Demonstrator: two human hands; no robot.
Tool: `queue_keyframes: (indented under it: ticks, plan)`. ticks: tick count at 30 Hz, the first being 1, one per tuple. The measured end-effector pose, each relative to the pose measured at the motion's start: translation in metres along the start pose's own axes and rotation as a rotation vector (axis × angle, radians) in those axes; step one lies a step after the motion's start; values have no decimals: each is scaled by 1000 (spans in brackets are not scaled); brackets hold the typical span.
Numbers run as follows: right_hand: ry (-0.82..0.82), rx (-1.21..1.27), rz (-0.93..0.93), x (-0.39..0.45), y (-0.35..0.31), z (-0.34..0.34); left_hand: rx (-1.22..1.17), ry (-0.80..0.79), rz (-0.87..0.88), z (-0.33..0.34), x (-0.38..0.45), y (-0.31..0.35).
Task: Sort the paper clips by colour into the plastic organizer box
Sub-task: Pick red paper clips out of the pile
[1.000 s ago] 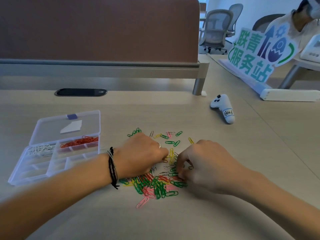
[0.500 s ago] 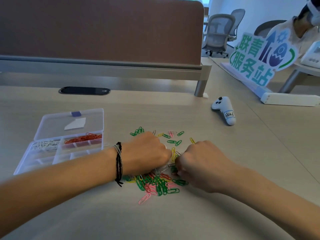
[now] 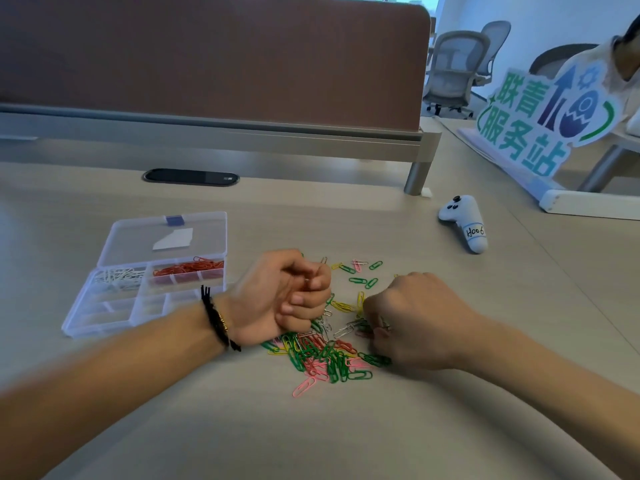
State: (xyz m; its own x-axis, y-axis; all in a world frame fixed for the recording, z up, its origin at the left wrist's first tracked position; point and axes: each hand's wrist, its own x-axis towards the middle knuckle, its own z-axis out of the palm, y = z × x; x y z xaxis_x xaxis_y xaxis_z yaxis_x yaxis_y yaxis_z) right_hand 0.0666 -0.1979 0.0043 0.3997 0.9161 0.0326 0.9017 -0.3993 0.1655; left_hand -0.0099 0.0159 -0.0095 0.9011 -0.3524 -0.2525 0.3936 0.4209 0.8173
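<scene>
The loose heap of thin coloured wire paper clips (image 3: pixel 325 355) lay on the beige counter (image 3: pixel 346 427), right of the clear plastic organizer box (image 3: pixel 149 285). They looked light, springy and prone to tangling, best pinched singly by the loop. The left hand (image 3: pixel 287 299) was fisted, contents unclear; the right hand (image 3: pixel 412 320) pinched into the heap

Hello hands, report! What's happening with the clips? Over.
Left hand fisted, contents unclear. Right hand picking in mixed clip pile. Organizer box holds white and red clips. Nothing blocking.

Both curled hands (image 3: pixel 349 306) work a paper clips (image 3: pixel 325 355) pile beside organizer box (image 3: pixel 104 323).
</scene>
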Motion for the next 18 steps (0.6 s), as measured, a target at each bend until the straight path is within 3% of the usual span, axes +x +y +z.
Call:
queue_keyframes:
  ticks: [3,7,9,13,18]
  plan:
    - [-4,489,130,-5,11,-5,229,104,-63,8,2,-3]
    - [-100,1295,309,-13,19,-2,1028,231,150,23,-3,-9]
    - [-163,1414,357,-17,22,3,1300,222,289,28,-4,-13]
    - [-196,1497,334,-18,26,6,1833,281,401,38,10,-20]
    - [-161,1516,429,-20,26,3,2150,245,408,40,23,-24]
